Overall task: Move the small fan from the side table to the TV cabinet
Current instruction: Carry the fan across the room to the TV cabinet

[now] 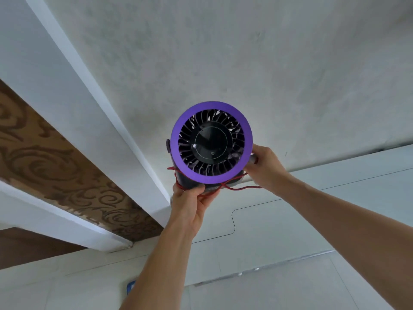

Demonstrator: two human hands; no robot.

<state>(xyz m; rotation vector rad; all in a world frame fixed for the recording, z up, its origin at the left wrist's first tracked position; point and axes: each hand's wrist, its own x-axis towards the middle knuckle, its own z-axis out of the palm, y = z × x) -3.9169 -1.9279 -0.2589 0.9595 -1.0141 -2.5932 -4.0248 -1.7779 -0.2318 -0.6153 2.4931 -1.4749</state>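
Observation:
The small fan (211, 143) has a purple ring around a black grille and a round black hub with a power symbol. It faces me, close to the white wall. My left hand (188, 205) grips its base from below, where a red cord (237, 187) is wound. My right hand (264, 167) holds the fan's right side at a grey knob. The fan's base sits at or just above the white cabinet top (279, 220); I cannot tell whether it touches.
A white textured wall (245, 63) fills the background. A white moulding (78, 90) and a brown patterned panel (55, 166) run diagonally at the left. A small blue object (130, 286) lies near the bottom edge.

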